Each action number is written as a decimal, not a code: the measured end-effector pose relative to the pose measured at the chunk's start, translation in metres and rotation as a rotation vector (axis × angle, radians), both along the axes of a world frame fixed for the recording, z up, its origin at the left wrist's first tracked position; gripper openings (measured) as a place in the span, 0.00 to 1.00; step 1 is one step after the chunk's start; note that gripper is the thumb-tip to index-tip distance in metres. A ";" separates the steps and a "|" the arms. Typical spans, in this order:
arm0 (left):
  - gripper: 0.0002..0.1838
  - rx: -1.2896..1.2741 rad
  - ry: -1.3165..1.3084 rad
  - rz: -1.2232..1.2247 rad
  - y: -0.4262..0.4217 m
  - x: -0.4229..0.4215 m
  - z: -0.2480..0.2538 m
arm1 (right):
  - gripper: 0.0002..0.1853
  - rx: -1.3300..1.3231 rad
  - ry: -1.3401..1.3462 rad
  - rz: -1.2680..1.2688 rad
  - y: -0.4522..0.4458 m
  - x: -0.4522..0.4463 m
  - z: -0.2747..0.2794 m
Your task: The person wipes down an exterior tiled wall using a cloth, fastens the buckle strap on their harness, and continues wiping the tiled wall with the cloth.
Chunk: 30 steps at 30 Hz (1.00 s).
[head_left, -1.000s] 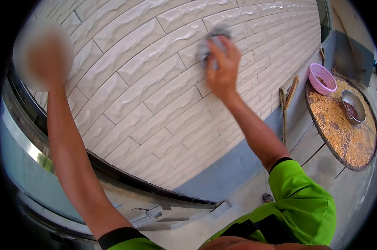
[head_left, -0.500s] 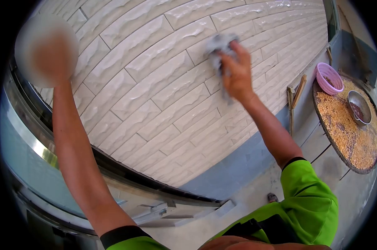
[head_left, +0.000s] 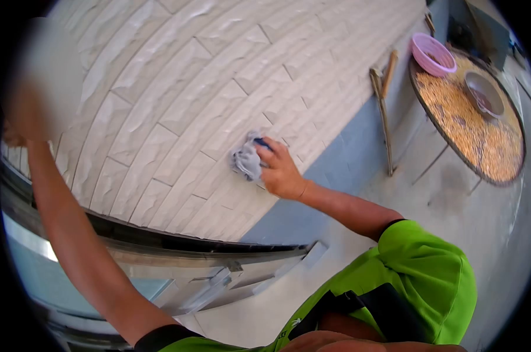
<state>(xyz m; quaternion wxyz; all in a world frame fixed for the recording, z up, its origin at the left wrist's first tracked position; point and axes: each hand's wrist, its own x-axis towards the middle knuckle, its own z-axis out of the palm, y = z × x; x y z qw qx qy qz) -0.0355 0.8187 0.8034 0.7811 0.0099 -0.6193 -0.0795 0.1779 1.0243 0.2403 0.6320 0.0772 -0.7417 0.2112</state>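
— Where is the cloth (head_left: pixel 247 161) to be found, and how is it held?

— It is found just left of mid-view, at about ten o'clock from the right hand (head_left: pixel 284 176). The right fingers are clamped on it, and it is laid, as far as can be judged, against the pale tiled wall (head_left: pixel 177 117)

— Why might it be bunched like that?

— Presumably so that a thick, soft pad is presented to the ridged tiles, while the fingertips are kept off the rough faces

— And the left hand (head_left: pixel 29 111)?

— It is raised between nine and ten o'clock, near the wall, but is covered by a blur. Whether its fingers are spread or closed cannot be told. The arm may be stretched out for balance, though no contact can be made out

— What is set further off?

— Between two and three o'clock, a round tray (head_left: pixel 447 139) is spread with yellow grain (head_left: pixel 494 144), thinly, perhaps so that air is let in. A pink basket (head_left: pixel 434 54) is placed at its eleven o'clock and a metal bowl (head_left: pixel 484 95) at its one o'clock. Wooden poles (head_left: pixel 389 75) are leaned by the wall at two o'clock, perhaps to be kept out of the way
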 end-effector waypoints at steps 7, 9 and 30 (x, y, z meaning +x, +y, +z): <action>0.26 0.107 0.437 0.122 0.034 0.033 -0.023 | 0.33 -0.484 -0.088 -0.425 0.095 0.023 -0.082; 0.30 0.085 0.288 -0.061 0.038 0.046 -0.027 | 0.38 -0.701 -0.130 -0.494 0.108 0.025 -0.107; 0.32 0.072 0.193 -0.064 0.033 0.048 -0.026 | 0.42 -1.026 -0.250 -0.563 0.170 0.009 -0.207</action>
